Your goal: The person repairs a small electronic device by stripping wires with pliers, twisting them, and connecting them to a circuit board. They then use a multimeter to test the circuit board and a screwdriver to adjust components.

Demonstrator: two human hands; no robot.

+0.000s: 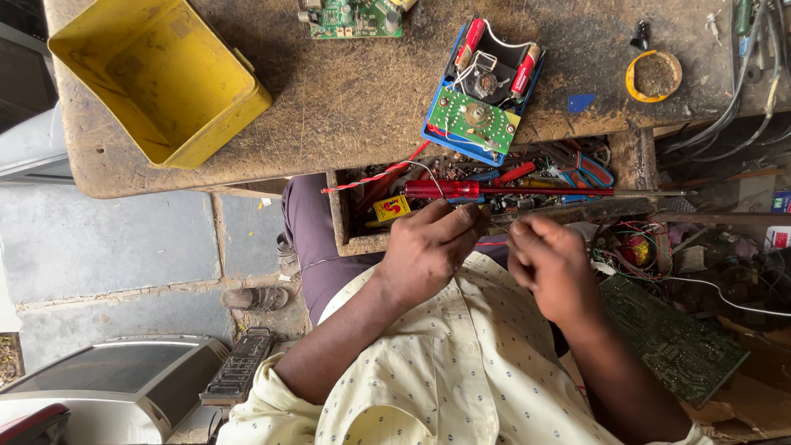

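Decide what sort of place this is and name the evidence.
Probably an electronics repair workshop: an opened blue device showing its circuit board, a red-handled screwdriver across a parts-filled drawer, and loose circuit boards.

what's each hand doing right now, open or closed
Left hand: fingers curled shut, pinching something too small to identify.
Right hand: fingers curled shut; what it holds cannot be told.

Item betw. fingertips (pixel 486 221) too small.
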